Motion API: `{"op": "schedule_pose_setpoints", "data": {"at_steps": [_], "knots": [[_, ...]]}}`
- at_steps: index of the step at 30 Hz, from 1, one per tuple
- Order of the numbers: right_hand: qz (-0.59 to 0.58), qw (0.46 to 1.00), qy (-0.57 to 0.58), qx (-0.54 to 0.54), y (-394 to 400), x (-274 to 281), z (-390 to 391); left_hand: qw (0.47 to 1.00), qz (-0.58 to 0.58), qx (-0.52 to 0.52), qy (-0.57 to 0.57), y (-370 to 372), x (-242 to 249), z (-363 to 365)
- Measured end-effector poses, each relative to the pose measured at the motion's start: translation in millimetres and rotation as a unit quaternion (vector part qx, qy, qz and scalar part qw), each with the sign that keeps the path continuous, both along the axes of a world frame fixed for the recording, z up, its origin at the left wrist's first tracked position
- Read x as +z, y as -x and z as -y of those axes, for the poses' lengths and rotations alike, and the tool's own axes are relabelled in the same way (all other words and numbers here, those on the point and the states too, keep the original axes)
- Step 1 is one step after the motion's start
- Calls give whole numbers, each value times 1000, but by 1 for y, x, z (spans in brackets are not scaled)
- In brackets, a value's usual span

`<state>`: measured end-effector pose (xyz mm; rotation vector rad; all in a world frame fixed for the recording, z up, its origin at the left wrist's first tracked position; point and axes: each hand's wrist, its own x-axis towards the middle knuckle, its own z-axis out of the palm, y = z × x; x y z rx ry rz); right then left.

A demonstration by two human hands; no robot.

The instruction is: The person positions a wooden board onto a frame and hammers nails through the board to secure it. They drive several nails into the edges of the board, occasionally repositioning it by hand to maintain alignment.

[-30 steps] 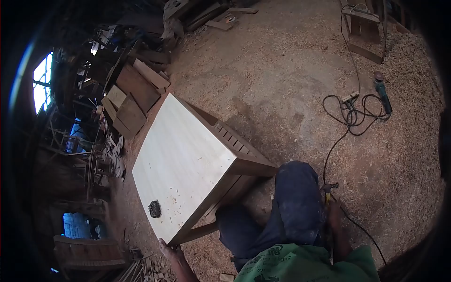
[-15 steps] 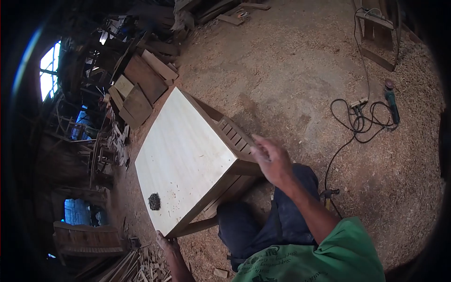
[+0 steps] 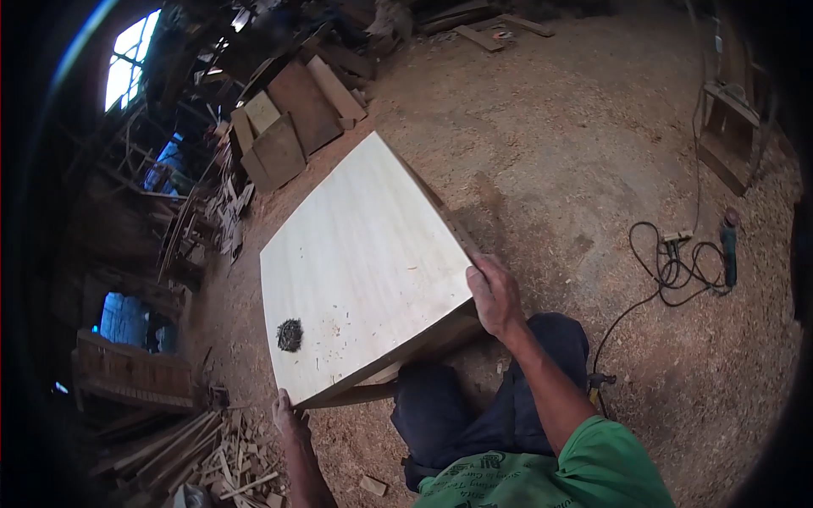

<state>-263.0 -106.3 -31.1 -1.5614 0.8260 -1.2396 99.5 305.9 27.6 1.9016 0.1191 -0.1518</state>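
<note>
A low wooden table-like frame with a pale plywood top (image 3: 364, 262) stands before my knees. My right hand (image 3: 497, 298) grips its near right corner, thumb on top and fingers down over the side. At the near left corner, my left hand (image 3: 290, 416) holds the edge, its thumb at the rim and the other fingers partly hidden. A small dark heap of what look like nails (image 3: 290, 335) lies on the plywood near the left edge, with small bits scattered beside it.
A green angle grinder (image 3: 729, 250) and its looped black cord (image 3: 673, 271) lie on the shaving-covered floor at right. A hammer (image 3: 600, 381) is beside my right knee. Boards (image 3: 305, 110) lean at back left; wood offcuts (image 3: 237, 457) pile at lower left.
My right hand has come down from beside the slatted side onto the near right corner and closed on it. My left hand stays at its corner. The view has shifted.
</note>
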Motion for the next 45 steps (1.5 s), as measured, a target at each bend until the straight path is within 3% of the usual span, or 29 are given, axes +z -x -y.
{"op": "schedule_pose_setpoints", "data": {"at_steps": [4,7,10,16,19,22,25,27,28,30,31,34,35,36,37,39,42,45], "knots": [[11,1000,-12,8,-3,0,2,989,55,-92,-102,-18,16,-13],[30,999,-18,13,-6,-9,4,983,93,-124,-97,-32,7,-19],[34,999,-12,31,-5,-18,9,993,49,-90,-58,-23,3,-13],[160,962,-144,168,0,-12,5,967,41,-114,224,-13,-23,-6],[177,949,-197,170,-3,-4,-1,949,97,-86,287,-13,-42,4],[186,938,-254,144,-6,-6,-4,952,122,19,281,-7,-49,24],[227,914,-312,128,-9,-5,-12,962,134,46,234,-14,-34,38],[235,901,-350,104,-18,-26,-21,962,196,68,180,-54,-56,36],[207,922,-319,68,-25,-40,-31,958,219,86,164,-81,-69,32],[243,910,-321,99,-47,-46,-68,952,280,122,0,-131,-78,18],[226,934,-261,86,-60,-35,-93,920,331,125,-171,-150,-72,10],[139,977,-156,47,-80,24,-177,958,229,169,-45,-200,-43,3],[98,984,-141,41,-85,23,-198,962,202,179,44,-225,-46,-3],[54,987,-144,36,-92,9,-215,964,168,147,143,-227,-46,-6],[30,983,-172,61,-89,29,-233,956,126,122,237,-225,-41,-7],[-16,988,-138,73,-90,19,-260,904,27,-17,427,-208,-30,-22],[-24,974,-184,130,-78,18,-281,913,99,-125,375,-184,-36,-32],[-17,972,-154,176,-68,16,-272,919,6,13,393,-111,-3,2]]}}
